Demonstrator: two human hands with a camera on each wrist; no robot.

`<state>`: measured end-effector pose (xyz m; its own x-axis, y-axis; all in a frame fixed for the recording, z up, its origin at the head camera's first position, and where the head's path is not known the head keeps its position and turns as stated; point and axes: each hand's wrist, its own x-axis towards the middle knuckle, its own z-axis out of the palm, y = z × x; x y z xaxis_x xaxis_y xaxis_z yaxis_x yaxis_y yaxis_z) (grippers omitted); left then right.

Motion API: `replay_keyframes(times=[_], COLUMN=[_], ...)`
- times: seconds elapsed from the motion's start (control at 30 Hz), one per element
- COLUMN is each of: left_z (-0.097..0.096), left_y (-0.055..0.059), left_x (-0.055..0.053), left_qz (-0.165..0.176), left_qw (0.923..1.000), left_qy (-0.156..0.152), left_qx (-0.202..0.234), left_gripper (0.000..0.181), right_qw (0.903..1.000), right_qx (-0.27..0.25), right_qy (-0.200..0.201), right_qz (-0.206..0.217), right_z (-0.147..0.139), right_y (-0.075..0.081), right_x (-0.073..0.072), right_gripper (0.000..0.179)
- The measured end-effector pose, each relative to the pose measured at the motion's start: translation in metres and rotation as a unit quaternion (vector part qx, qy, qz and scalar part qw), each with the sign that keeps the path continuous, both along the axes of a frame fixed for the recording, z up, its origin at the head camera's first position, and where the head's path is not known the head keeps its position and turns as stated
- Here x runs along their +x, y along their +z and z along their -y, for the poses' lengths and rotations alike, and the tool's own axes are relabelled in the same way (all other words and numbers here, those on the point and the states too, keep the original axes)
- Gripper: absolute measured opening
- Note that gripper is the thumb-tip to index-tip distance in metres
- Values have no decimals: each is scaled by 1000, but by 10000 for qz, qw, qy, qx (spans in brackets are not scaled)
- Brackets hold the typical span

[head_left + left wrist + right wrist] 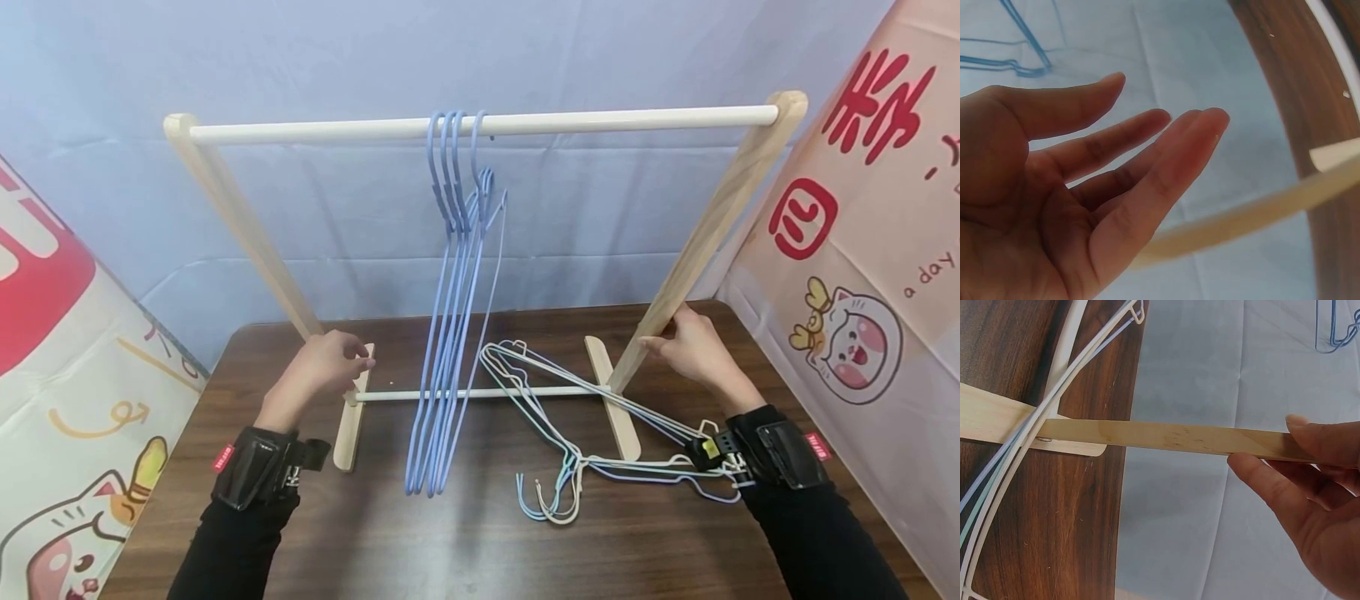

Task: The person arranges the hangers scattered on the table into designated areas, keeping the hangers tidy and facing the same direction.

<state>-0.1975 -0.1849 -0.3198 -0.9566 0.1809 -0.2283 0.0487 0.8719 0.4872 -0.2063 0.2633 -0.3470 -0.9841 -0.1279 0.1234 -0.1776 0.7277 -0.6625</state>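
Note:
A wooden clothes rack with a white top rail (637, 122) stands on the table. Several blue hangers (459, 218) hang by their hooks near the middle of that rail. My right hand (693, 346) grips the lower part of the right post (712, 208), thumb on one side and fingers on the other in the right wrist view. Beside the lower left post (247, 233) is my left hand (321, 367), its fingers loosely bent and holding nothing; the left wrist view shows the post (1229, 231) passing behind the fingers.
Several loose white, green and blue hangers (573, 458) lie in a pile across the rack's right foot (622, 429), reaching to my right wrist. A white lower bar (390, 396) joins the two feet. Pale blue cloth (360, 50) hangs behind the brown table (360, 558), with printed cloths at both sides.

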Motion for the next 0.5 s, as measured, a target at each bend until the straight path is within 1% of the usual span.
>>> replay_keyframes(times=[0.1, 0.17, 0.3, 0.37, 0.5], left_z=[9, 15, 27, 34, 44], left_y=[-9, -14, -21, -24, -28], left_x=[1, 1, 3, 4, 6], left_qz=[134, 209, 343, 342, 325], left_qw=[9996, 9993, 9990, 9990, 9991], left_qy=[130, 215, 287, 257, 229], left_qx=[202, 228, 16, -93, -164], left_gripper=[31, 31, 28, 28, 29], right_qw=[10000, 10000, 10000, 10000, 10000], right_qx=[-28, -4, 55, 69, 65], right_qy=[12, 5, -4, -12, -24], right_qz=[-3, -10, -25, -21, 6], right_z=[1, 1, 1, 2, 1], right_y=[1, 1, 2, 2, 2], right_x=[0, 0, 0, 0, 0], right_gripper=[32, 32, 32, 32, 32])
